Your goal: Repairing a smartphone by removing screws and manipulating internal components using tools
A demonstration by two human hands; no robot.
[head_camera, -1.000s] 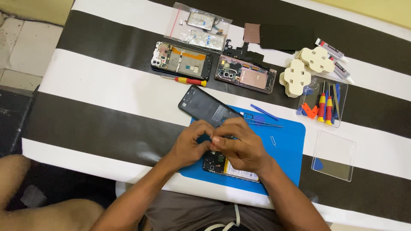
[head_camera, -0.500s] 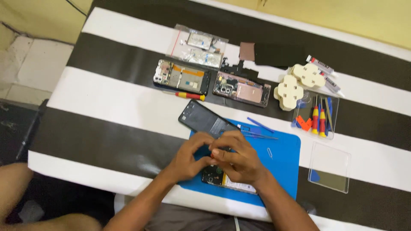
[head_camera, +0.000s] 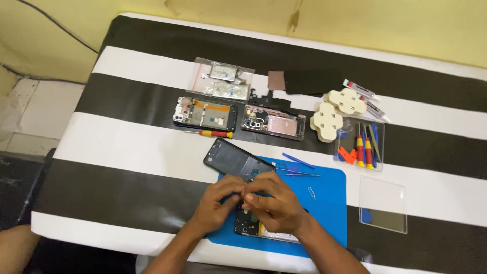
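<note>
My left hand (head_camera: 219, 203) and my right hand (head_camera: 271, 202) meet over an opened phone (head_camera: 253, 226) that lies on a blue work mat (head_camera: 324, 203). Both hands pinch at a small part above the phone's top end; the part itself is hidden by my fingers. A black phone frame (head_camera: 234, 160) lies tilted just beyond my hands, half on the mat. Thin tweezers (head_camera: 299, 174) and a blue pry tool (head_camera: 298, 161) rest on the mat to the right of my fingers.
Two more opened phones (head_camera: 205, 113) (head_camera: 274, 123) lie side by side further back, with a red-and-yellow screwdriver (head_camera: 213, 133) before them. Clear bags of parts (head_camera: 223, 81), a dark panel (head_camera: 309, 81), cream suction holders (head_camera: 327, 122), a clear tool case (head_camera: 360, 144) and its lid (head_camera: 383, 204) sit around.
The view has tilted so the table sits lower and the wall shows. My hands stay together over the phone, fingers shifting only slightly.
</note>
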